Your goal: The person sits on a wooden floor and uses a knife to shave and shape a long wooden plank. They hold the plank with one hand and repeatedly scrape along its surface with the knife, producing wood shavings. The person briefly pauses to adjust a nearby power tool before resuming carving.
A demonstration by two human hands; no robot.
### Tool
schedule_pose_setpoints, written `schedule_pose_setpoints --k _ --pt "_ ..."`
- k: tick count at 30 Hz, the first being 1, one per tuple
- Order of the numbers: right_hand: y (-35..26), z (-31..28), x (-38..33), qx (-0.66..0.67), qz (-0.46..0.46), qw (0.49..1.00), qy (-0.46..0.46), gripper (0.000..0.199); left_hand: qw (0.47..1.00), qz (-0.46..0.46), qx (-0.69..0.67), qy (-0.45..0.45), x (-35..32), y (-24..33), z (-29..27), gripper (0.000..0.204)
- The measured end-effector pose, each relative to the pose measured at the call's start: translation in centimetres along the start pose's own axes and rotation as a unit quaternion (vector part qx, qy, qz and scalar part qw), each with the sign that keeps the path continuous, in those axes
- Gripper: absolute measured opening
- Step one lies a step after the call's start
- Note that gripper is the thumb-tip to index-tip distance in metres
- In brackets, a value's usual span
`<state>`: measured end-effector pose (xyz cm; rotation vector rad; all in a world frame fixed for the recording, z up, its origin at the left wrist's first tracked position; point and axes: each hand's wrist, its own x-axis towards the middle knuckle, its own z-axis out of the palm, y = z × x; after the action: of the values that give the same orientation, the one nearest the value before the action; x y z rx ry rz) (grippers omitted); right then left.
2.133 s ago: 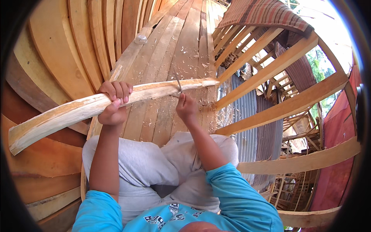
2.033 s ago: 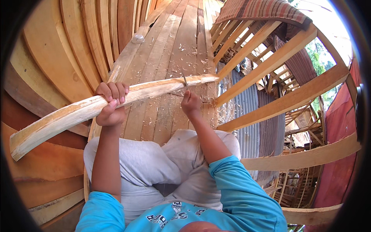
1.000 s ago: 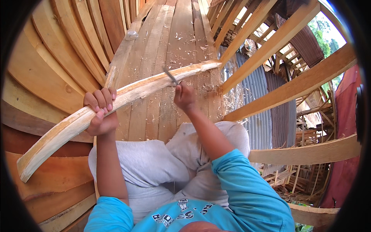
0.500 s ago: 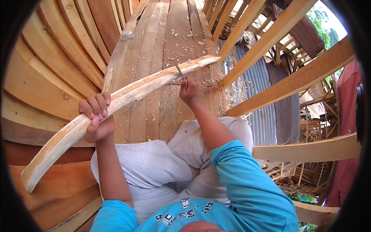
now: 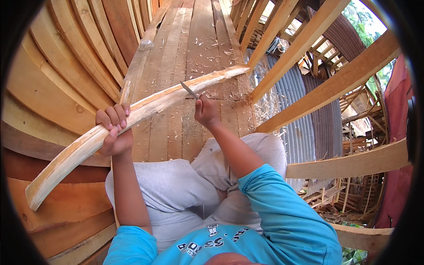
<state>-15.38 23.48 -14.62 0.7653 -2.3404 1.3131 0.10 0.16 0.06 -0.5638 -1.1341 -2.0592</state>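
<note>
A long pale wooden pole, with strips of tan bark-like surface left along its top, runs slantwise from the lower left to the upper right. My left hand is wrapped round it left of the middle. In my right hand is a knife, its handle hidden inside my closed fingers. The blade points up and left and lies against or just over the pole's near side. The pole's far end meets the slatted railing, and its near end reaches past my left arm.
Plank floor stretches ahead, scattered with wood shavings. A board wall rises on the left, with a small clear plastic item near its foot. Wooden railing slats stand on the right, with corrugated metal sheets beyond them.
My right hand has moved left and slightly down along the pole with the knife, whose blade now tilts further left. My left hand keeps its grip on the pole.
</note>
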Motion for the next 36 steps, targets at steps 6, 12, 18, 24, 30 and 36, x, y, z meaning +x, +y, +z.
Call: schedule_pose_setpoints --k 6,12,18,24,30,36 --pt "0.3 0.2 0.2 -0.028 -0.031 0.998 0.046 0.034 1.000 0.000 -0.009 -0.002 -0.1 0.1 -0.1 0.022" --pt "-0.3 -1.0 0.2 -0.113 -0.001 0.992 0.049 0.042 0.999 0.011 -0.025 -0.019 0.1 -0.3 -0.2 0.022" --pt "-2.7 -1.6 1.2 -0.170 0.144 0.973 0.059 0.058 0.999 0.018 -0.040 -0.015 0.1 -0.5 -0.4 0.023" --pt "-2.3 -0.3 2.3 -0.150 0.108 0.980 0.078 0.053 1.000 0.014 -0.023 -0.002 0.0 -0.3 -0.1 0.022" --pt "0.8 0.6 2.0 -0.127 0.086 0.983 0.104 0.047 1.000 0.006 -0.024 -0.005 -0.2 -0.1 0.0 0.021" --pt "1.8 0.1 1.7 -0.177 0.141 0.970 0.086 0.047 1.000 0.004 -0.011 -0.003 -0.1 0.3 0.1 0.021"
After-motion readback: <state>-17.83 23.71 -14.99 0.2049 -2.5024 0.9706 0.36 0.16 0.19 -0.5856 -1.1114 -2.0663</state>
